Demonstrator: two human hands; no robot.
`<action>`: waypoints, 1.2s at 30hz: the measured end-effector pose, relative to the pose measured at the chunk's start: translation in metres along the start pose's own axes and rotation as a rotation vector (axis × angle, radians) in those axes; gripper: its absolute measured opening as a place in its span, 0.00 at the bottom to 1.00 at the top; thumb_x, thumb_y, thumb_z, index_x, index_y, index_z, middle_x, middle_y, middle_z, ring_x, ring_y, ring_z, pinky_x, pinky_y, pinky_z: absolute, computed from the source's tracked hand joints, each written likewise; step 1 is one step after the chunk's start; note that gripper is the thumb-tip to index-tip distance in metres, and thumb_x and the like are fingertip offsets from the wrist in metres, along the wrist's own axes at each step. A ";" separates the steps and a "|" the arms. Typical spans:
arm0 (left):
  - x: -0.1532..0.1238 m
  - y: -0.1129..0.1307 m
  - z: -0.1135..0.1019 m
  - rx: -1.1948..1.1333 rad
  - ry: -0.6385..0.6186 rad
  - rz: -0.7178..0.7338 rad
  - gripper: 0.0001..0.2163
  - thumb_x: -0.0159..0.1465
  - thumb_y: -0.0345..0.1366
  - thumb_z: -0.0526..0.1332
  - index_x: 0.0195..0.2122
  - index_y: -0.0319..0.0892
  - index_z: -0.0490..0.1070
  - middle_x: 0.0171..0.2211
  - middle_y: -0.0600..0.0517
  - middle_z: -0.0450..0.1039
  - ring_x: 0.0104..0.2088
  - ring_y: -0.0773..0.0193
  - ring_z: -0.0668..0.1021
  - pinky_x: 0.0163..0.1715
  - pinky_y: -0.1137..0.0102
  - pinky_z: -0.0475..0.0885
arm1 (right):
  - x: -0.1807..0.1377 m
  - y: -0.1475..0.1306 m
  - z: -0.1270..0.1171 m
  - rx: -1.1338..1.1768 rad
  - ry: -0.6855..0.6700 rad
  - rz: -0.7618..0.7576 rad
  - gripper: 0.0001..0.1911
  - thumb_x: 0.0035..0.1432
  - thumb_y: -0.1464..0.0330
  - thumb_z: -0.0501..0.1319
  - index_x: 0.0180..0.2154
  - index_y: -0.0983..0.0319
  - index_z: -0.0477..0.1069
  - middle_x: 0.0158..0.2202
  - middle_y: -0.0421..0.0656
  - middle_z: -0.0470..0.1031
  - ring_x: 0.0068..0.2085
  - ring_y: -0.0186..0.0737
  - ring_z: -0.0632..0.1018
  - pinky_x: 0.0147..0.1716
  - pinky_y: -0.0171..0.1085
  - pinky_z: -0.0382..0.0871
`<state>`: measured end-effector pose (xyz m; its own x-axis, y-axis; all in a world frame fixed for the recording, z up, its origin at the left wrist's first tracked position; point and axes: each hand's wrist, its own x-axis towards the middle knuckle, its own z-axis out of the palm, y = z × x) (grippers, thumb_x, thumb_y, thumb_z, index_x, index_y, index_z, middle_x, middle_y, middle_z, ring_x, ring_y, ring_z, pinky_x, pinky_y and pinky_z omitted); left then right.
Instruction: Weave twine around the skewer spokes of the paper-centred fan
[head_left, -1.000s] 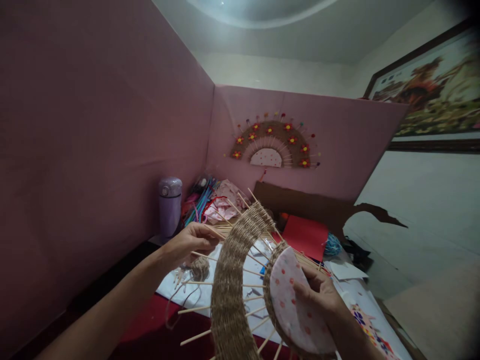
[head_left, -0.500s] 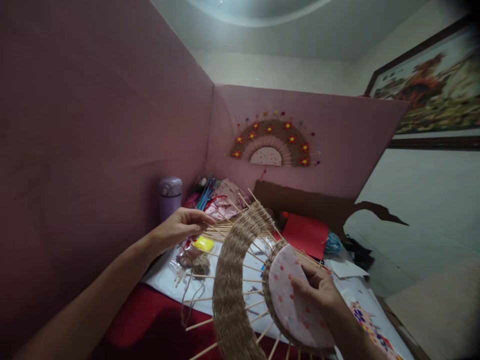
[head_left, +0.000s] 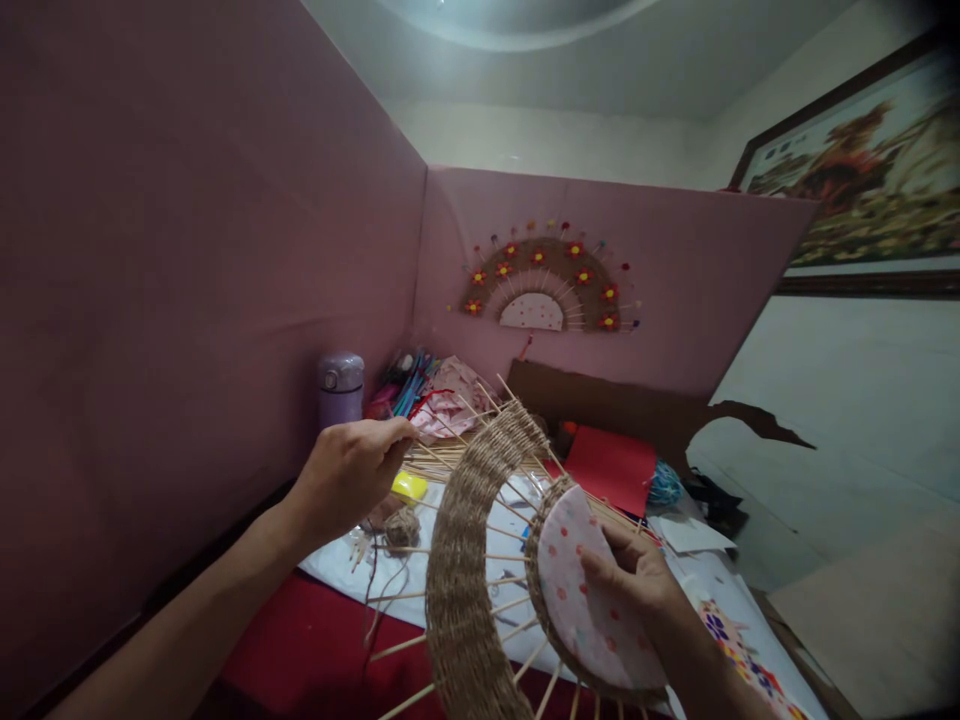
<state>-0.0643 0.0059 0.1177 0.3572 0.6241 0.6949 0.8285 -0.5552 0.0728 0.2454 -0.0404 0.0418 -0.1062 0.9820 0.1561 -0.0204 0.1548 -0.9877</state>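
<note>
My right hand (head_left: 637,575) is closed on the half-round center of a woven stick fan, its thumb lying on white cloth with red dots (head_left: 570,570). Thin wooden sticks spread out from that center through a wide curved band of brown twine (head_left: 461,560). At the upper left of the fan, my left hand (head_left: 356,470) is closed, thumb and fingers pinched at the outer end of one wooden stick (head_left: 435,455). The hand itself covers part of this grip. Below the left hand lie a ball of twine (head_left: 403,527) and a yellow packet (head_left: 409,487).
A purple bottle (head_left: 341,390) stands by the left pink panel. On the back panel hangs a finished fan with flowers (head_left: 540,270). Red sheets (head_left: 611,468), blue yarn (head_left: 666,483) and brown cardboard (head_left: 600,395) lie behind the fan. Colored flower pieces (head_left: 739,650) are at right.
My left hand has turned, its back now facing me, and its fingertips have shifted slightly up and left at the stick end. My right hand and the fan are nearly still.
</note>
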 end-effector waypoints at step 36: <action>-0.029 0.030 -0.001 0.041 0.035 0.148 0.11 0.62 0.31 0.52 0.42 0.43 0.71 0.27 0.52 0.70 0.29 0.65 0.73 0.27 0.72 0.66 | 0.000 0.002 -0.001 -0.013 0.053 0.008 0.16 0.42 0.57 0.67 0.29 0.62 0.73 0.23 0.41 0.73 0.25 0.37 0.72 0.23 0.33 0.65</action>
<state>-0.0498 -0.0293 0.1004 0.4619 0.5176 0.7202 0.7851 -0.6164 -0.0605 0.2465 -0.0399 0.0403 -0.0537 0.9876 0.1477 -0.0071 0.1475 -0.9890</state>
